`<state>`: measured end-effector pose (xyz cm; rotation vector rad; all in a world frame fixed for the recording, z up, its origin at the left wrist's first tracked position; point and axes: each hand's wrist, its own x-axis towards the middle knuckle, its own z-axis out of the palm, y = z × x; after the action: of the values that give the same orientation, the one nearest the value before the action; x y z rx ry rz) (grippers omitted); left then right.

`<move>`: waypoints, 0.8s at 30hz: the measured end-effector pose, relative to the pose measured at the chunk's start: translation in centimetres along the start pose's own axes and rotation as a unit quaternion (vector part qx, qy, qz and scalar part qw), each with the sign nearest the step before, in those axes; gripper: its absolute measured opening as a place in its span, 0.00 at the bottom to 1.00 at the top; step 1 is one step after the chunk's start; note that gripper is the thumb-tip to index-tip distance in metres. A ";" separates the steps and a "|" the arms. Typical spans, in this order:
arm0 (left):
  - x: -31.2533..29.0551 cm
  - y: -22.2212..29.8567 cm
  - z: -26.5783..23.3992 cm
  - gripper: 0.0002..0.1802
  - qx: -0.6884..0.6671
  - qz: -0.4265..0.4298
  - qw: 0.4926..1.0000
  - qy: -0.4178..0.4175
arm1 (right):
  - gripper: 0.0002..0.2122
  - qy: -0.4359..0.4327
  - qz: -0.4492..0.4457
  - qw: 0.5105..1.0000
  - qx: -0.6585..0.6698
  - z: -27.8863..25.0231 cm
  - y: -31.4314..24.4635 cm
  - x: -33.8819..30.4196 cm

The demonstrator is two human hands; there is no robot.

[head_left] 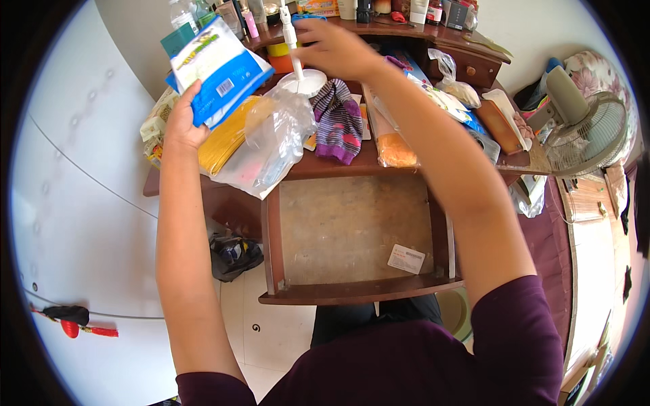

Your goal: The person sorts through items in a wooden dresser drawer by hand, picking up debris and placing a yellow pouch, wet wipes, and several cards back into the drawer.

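At the upper left, my left hand [184,122] grips the lower corner of a flat blue-and-white packet [220,74], holding it tilted above the dresser top. My right hand [335,49] is slightly blurred, its fingers stretched apart with nothing visible in them. Those fingers are close to the pole of a white stand [302,82] with a round base. Below the packet lie a yellow folded bundle [227,139] and a clear plastic bag [277,132]. A striped purple-and-grey knitted piece [338,125] hangs over the front edge beside the bag.
An open drawer [355,227] juts toward me, with a white card [406,258] inside. Bottles and tubes [420,10] line the back shelf. An orange packet [396,149] and a brown box [500,127] lie to the right, near a fan [586,128]. A black bag [233,256] sits lower left.
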<state>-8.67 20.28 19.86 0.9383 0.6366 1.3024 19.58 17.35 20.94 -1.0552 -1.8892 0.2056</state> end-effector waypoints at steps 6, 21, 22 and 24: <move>-3.4 3.5 1.6 0.20 -0.036 0.104 0.994 0.007 | 0.25 -0.092 0.060 0.964 -0.241 -12.9 3.6 -10.8; -22.1 -10.7 7.1 0.23 -0.055 -0.200 0.976 -0.065 | 0.23 -0.178 0.147 0.898 -0.374 -14.0 6.7 -15.2; -23.1 -11.5 6.8 0.24 -0.016 -0.213 0.975 -0.063 | 0.21 -0.150 0.154 0.895 -0.392 -13.6 6.8 -15.1; -24.3 -13.6 6.1 0.25 -0.012 -0.238 0.968 -0.078 | 0.18 -0.097 0.172 0.880 -0.432 -13.2 7.0 -15.0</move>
<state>-1.10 -4.82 8.56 0.7962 0.6707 0.7980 37.08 6.99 14.87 -2.0370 -1.9832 -0.3971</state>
